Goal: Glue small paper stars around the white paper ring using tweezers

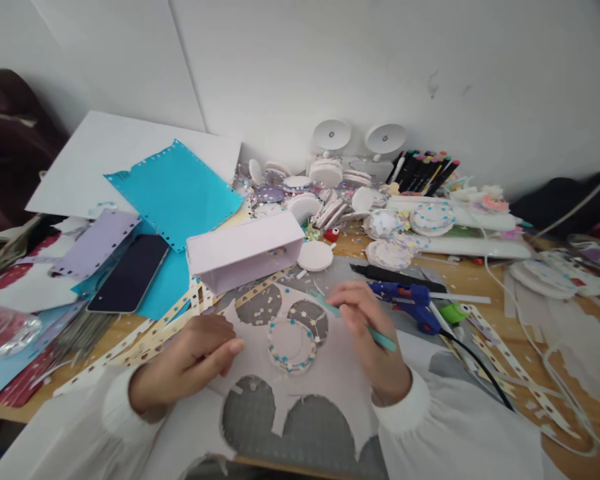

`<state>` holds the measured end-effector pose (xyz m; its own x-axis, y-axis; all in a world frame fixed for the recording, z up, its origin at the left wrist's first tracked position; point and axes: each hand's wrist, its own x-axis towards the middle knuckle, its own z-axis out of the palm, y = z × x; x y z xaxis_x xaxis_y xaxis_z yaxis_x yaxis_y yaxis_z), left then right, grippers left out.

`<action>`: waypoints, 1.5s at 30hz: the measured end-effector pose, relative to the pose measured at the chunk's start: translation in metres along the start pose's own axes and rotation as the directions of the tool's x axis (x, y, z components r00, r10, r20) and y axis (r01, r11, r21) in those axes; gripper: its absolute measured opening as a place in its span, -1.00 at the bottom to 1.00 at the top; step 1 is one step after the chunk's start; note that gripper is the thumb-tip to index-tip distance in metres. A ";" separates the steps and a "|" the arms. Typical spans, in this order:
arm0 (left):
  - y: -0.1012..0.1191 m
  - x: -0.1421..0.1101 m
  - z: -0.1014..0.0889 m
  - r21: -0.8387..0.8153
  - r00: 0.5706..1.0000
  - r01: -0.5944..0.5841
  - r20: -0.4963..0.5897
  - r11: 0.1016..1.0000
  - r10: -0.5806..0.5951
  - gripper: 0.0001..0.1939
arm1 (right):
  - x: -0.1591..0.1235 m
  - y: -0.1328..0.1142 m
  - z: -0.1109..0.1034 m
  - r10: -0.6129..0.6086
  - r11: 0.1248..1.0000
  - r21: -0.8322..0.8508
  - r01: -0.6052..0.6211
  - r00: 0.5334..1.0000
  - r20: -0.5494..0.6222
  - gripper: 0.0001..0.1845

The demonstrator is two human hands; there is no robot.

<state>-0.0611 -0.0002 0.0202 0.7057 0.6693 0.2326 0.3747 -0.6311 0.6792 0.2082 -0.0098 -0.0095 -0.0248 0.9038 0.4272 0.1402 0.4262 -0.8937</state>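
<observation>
A round white disc (291, 344), edged with small blue and pale stars, lies on a white sheet (337, 373) with several round cut-outs. My left hand (195, 353) rests on the sheet to the left of the disc. Its fingers are curled in with the thumb along them, and nothing shows in it. My right hand (367, 333), slightly blurred, is closed around a slim teal tool (383, 340) to the right of the disc. The tool's tip points up and left; its exact kind is hard to make out. Loose tiny stars (314, 322) lie in a cut-out beyond the disc.
An open lilac box (245, 250) stands beyond my hands. A blue glue gun (410, 300) with a black cable lies at the right. Piles of white discs (325, 173) line the wall. A phone (130, 273) and blue sheet (175, 193) lie left.
</observation>
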 end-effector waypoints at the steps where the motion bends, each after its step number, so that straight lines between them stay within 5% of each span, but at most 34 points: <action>1: -0.002 0.003 0.001 -0.040 1.000 -0.004 -0.001 0.999 0.004 -0.48 | 0.001 0.000 0.000 -0.008 1.000 -0.016 0.008 1.000 0.012 -0.82; 7: -0.014 0.030 0.009 -0.290 0.999 0.004 -0.033 0.957 -0.015 -0.37 | 0.008 0.002 0.000 0.001 1.000 -0.026 0.001 0.998 0.064 -0.86; 31: -0.031 0.033 0.016 -0.531 0.948 0.287 0.040 0.797 -0.315 -0.29 | 0.026 0.026 0.023 0.194 0.973 -0.165 -0.160 0.958 0.213 -0.76; 39: -0.029 0.033 0.016 -0.530 0.947 0.286 0.029 0.799 -0.320 -0.29 | 0.024 0.016 0.017 0.119 0.983 -0.150 -0.101 0.986 0.115 -0.68; 45: -0.031 0.033 0.018 -0.497 0.946 0.286 0.013 0.819 -0.323 -0.30 | 0.005 0.001 0.003 0.061 0.998 0.024 -0.059 0.997 -0.049 -0.64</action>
<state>-0.0386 0.0340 -0.0059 0.5550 0.8318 -0.0082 0.2099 -0.1305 0.9690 0.2057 -0.0048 -0.0091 0.0324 0.9250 0.3785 0.1172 0.3726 -0.9206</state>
